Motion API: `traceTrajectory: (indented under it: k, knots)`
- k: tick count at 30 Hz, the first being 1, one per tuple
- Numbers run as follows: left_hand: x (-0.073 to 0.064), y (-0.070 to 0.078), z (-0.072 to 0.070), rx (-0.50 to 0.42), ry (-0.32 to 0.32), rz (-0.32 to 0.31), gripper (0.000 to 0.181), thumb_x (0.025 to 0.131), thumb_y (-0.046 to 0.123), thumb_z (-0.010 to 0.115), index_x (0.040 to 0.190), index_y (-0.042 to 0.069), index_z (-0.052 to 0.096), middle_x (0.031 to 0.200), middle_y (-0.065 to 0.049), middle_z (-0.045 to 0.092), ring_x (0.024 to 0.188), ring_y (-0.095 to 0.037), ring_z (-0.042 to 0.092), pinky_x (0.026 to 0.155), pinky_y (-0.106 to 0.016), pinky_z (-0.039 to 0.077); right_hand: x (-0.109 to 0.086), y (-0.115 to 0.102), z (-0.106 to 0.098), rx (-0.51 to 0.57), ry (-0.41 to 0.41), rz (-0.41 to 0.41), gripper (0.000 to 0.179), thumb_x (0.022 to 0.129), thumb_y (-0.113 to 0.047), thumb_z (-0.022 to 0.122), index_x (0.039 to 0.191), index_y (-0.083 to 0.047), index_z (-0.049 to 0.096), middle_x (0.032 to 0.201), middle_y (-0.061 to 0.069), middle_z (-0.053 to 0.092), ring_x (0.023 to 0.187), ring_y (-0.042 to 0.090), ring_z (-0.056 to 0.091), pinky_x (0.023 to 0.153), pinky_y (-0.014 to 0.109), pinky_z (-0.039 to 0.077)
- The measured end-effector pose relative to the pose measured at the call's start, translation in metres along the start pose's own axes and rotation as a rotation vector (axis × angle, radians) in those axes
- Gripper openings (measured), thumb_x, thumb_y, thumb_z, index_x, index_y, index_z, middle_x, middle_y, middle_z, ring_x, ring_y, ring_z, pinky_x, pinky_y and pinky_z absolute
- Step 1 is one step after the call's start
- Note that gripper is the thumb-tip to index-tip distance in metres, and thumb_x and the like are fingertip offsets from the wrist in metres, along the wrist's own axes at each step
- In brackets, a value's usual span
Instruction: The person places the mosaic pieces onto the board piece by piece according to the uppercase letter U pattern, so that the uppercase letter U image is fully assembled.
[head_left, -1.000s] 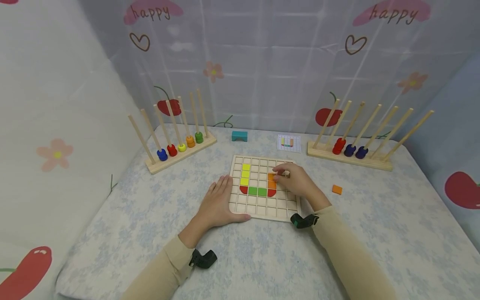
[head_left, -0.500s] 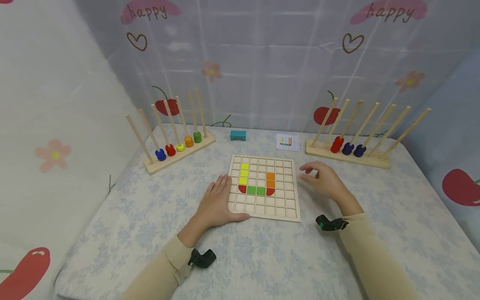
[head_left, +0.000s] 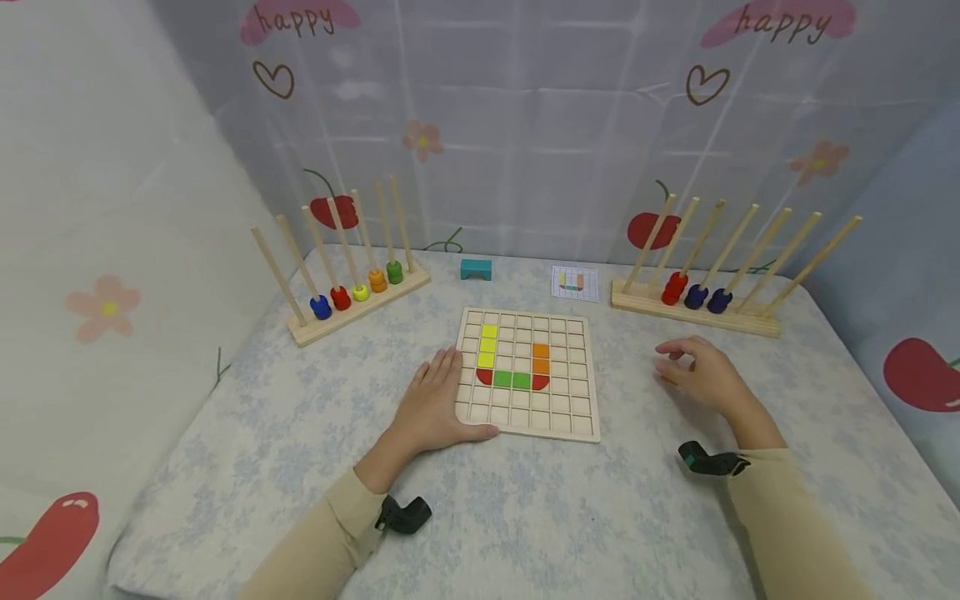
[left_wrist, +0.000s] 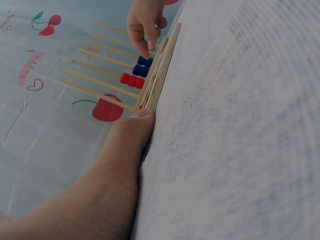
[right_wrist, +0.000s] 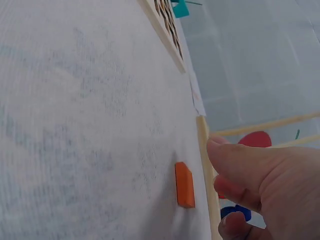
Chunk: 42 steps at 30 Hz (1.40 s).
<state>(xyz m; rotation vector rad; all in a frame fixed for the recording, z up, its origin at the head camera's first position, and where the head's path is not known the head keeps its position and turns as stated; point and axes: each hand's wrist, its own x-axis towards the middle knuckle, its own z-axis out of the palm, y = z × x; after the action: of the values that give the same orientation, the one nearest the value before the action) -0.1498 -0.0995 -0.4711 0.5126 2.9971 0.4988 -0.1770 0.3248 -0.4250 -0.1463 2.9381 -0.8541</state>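
Observation:
A wooden grid board [head_left: 570, 407] lies on the table, with yellow tiles [head_left: 488, 345], red corner tiles [head_left: 485, 377], green tiles [head_left: 513, 380] and orange tiles [head_left: 541, 365] set in a U shape. My left hand [head_left: 427, 408] rests against the board's left and lower edges, its fingers and thumb spread. To the right of the board, my right hand [head_left: 708, 381] hovers with thumb and fingertips apart, holding nothing. In the right wrist view a loose orange tile [right_wrist: 184, 185] lies on the cloth near those fingers; the hand hides it from the head view.
Two wooden peg racks with coloured beads stand at the back, a left rack [head_left: 358, 310] and a right rack [head_left: 693, 317]. Between them are a teal bridge-shaped block [head_left: 476, 269] and a small pattern card [head_left: 575, 284]. A patterned curtain hangs behind the table.
My right hand has left the orange tiles on the board and moved right, over where the loose orange tile lay. The left hand has stayed at the board's edge.

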Motion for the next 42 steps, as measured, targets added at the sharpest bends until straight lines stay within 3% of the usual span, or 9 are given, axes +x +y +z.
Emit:
traceTrajectory:
  k: [8,12,16,22,28,34,42]
  knots:
    - [0.001,-0.001,0.001,-0.004,-0.014,-0.011,0.138,0.065,0.092,0.055,0.160,0.006,0.003,0.169,-0.009,0.005,0.157,-0.022,0.001,0.126,-0.047,0.008,-0.009,0.014,-0.004,-0.016,-0.050,0.032,0.050,0.098,-0.038,0.062,0.131,-0.001,0.060,0.126,0.025,0.055,0.115,0.042,0.052,0.093,0.061,0.042]
    - [0.001,-0.001,0.001,-0.003,-0.012,-0.011,0.139,0.064,0.092,0.055,0.160,0.006,0.003,0.169,-0.009,0.005,0.157,-0.023,0.001,0.126,-0.047,0.007,-0.011,0.017,-0.003,-0.016,-0.068,0.054,0.048,0.097,-0.035,0.063,0.130,0.000,0.060,0.128,0.027,0.055,0.120,0.045,0.049,0.098,0.064,0.040]
    - [0.001,-0.002,0.001,0.001,-0.008,-0.010,0.139,0.064,0.093,0.054,0.160,0.006,0.004,0.169,-0.009,0.005,0.157,-0.023,0.002,0.126,-0.047,0.008,-0.011,0.017,-0.001,-0.011,-0.058,0.055,0.044,0.097,-0.032,0.064,0.126,0.000,0.061,0.125,0.025,0.055,0.115,0.042,0.051,0.094,0.060,0.043]
    - [0.001,-0.002,0.000,0.001,-0.007,-0.008,0.139,0.064,0.093,0.054,0.160,0.005,0.005,0.168,-0.010,0.006,0.157,-0.024,0.002,0.126,-0.047,0.008,-0.009,0.016,0.001,0.016,-0.031,0.042,0.033,0.095,-0.027,0.067,0.116,-0.004,0.058,0.113,0.019,0.061,0.098,0.030,0.056,0.080,0.041,0.045]
    - [0.001,-0.001,-0.001,-0.003,-0.004,-0.007,0.139,0.064,0.093,0.054,0.160,0.005,0.005,0.168,-0.010,0.006,0.157,-0.024,0.003,0.126,-0.047,0.008,0.000,0.011,0.007,0.060,0.018,0.011,0.031,0.097,-0.030,0.065,0.114,-0.005,0.058,0.111,0.017,0.064,0.096,0.027,0.058,0.077,0.033,0.045]
    - [0.001,-0.001,-0.001,-0.006,-0.008,-0.006,0.139,0.064,0.093,0.054,0.160,0.005,0.005,0.168,-0.010,0.006,0.157,-0.024,0.003,0.126,-0.048,0.009,0.017,-0.004,0.018,0.121,0.046,-0.009,0.028,0.097,-0.026,0.065,0.114,-0.004,0.059,0.113,0.018,0.064,0.096,0.028,0.057,0.076,0.031,0.046]
    - [0.001,0.000,-0.001,-0.017,-0.008,0.001,0.138,0.064,0.093,0.055,0.160,0.005,0.006,0.168,-0.010,0.007,0.157,-0.024,0.003,0.126,-0.048,0.009,0.042,-0.036,0.035,0.170,-0.002,-0.008,0.029,0.098,-0.028,0.064,0.117,-0.007,0.060,0.117,0.016,0.064,0.103,0.029,0.058,0.080,0.032,0.046]
